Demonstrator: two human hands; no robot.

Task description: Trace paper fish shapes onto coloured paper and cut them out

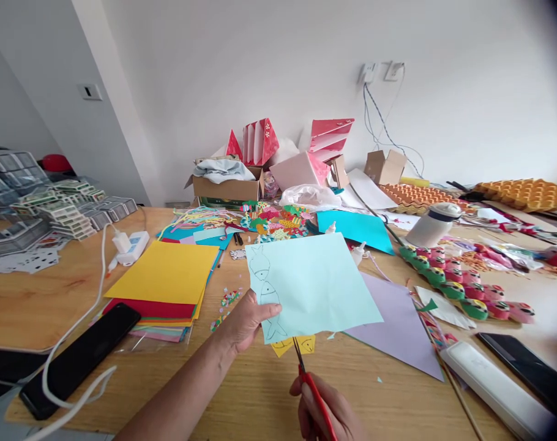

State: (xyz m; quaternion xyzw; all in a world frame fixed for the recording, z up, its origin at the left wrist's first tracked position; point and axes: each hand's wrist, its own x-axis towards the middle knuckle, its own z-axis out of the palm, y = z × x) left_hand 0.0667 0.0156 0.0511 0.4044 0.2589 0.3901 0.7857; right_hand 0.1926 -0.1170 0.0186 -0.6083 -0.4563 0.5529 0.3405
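Observation:
A light blue sheet of paper is pinched at its lower left edge by my left hand, thumb on top. Two fish outlines are drawn along the sheet's left side, and my thumb covers part of the lower one. My right hand grips red-handled scissors below the sheet. Their dark blade tips point up to the sheet's bottom edge; whether they touch it I cannot tell. Under that edge, partly hidden, lies a yellow paper piece with black drawn lines.
Left stands a stack of coloured paper beside a black phone and white cable. A lilac sheet lies right, near painted egg-carton pieces and a white case. Colourful paper cutouts and a cardboard box are behind.

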